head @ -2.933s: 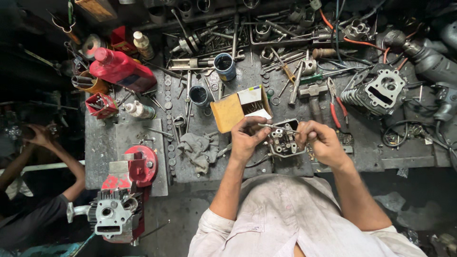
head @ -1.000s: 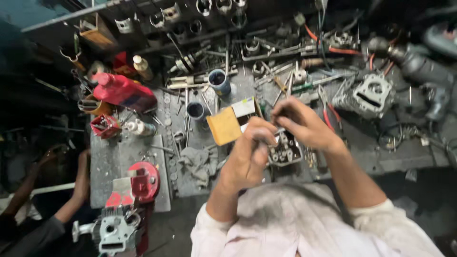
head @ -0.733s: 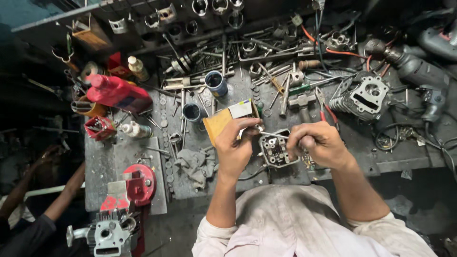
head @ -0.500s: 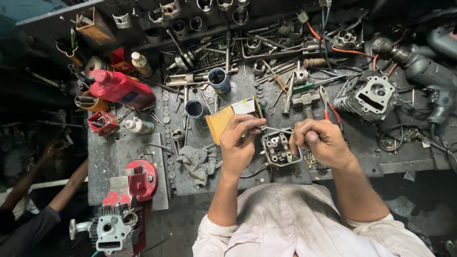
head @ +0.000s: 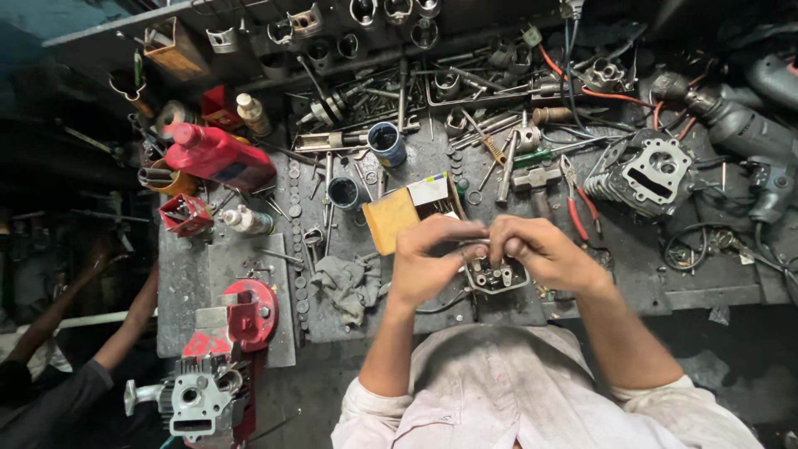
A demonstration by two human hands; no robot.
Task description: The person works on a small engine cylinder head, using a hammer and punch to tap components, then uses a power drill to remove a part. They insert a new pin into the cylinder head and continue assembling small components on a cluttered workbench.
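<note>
Item: small grey metal engine part (head: pixel 497 274), a blocky casting with bored openings, held just above the counter (head: pixel 249 258) edge, in front of the person's chest. Judged heavy for its size, rigid, probably oily; best gripped by its outer walls. Left hand (head: pixel 428 262) and right hand (head: pixel 540 249) clamp its upper edge, fingers (head: pixel 453 226) curled together. Upper half hidden by fingers; any small piece pinched there cannot be made out.

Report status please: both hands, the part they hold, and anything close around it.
Left hand and right hand both grip the small metal engine part. Part held above bench edge. Yellow box and grey rag close by.
</note>
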